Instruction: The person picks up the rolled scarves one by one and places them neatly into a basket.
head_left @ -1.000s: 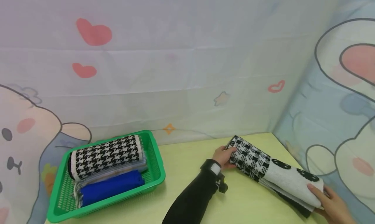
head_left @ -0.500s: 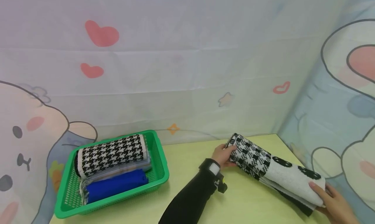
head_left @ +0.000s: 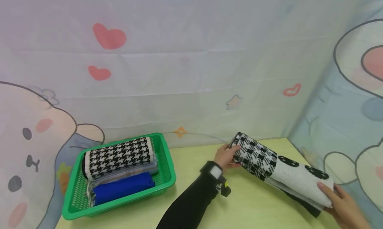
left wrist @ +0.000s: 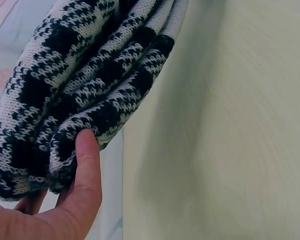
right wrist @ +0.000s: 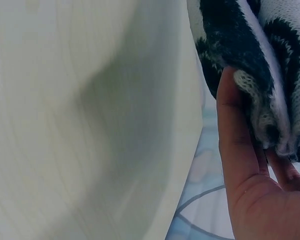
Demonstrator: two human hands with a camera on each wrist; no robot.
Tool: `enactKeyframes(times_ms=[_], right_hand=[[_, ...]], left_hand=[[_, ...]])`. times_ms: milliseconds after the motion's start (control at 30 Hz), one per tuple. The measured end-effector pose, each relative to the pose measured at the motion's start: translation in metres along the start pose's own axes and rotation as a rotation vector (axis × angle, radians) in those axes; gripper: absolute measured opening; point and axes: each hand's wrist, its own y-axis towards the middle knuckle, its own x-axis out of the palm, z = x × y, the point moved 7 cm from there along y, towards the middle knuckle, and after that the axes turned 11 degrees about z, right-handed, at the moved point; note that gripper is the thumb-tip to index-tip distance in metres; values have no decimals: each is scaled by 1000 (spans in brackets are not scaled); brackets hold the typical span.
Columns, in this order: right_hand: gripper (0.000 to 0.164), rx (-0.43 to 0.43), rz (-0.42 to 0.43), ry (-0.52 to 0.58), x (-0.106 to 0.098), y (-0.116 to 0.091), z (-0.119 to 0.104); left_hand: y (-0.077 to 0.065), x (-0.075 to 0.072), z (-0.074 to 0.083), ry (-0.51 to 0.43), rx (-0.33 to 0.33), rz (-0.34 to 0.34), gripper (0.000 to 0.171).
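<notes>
A folded black-and-white knitted scarf (head_left: 287, 171), checked on its left part and plain white with dark patches on its right part, slants over the right side of the table. My left hand (head_left: 225, 157) pinches its far left end; in the left wrist view the thumb (left wrist: 88, 162) presses the stacked checked layers. At the near right end my right hand (head_left: 344, 202) grips the folds, thumb on top in the head view. The scarf's layers (right wrist: 240, 50) hang above the tabletop in the right wrist view, with a shadow cast below. Some fingers are hidden by the cloth.
A green plastic basket (head_left: 172, 179) stands on the left of the yellow table (head_left: 239, 209). In it lie a houndstooth cloth roll (head_left: 119, 157), a pale folded cloth (head_left: 131, 171) and a blue folded cloth (head_left: 124, 188). A printed curtain (head_left: 191, 72) rises behind the table.
Both hands keep hold of the scarf, which has risen slightly and moved a little left over the table. The head view has turned slightly left, so the basket appears farther right.
</notes>
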Motion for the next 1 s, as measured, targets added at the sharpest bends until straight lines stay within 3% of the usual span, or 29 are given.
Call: enactKeyframes(times_ms=[333,633,833,1000], right_hand=[[102,-13,-16,42,13,2,-10],[102,-39,-41,67,20,1,-21],[103,-39,-51,88,26,-1,-28],[102,-86,-58,73,32,-3,-36]], left_hand=[[-8,-11,14,4,20,-10,62],[-13,-17,25,-10,34,-1,56],[-27,-24,40,24,70,21,61],[-37,-32,51,34,91,24,61]])
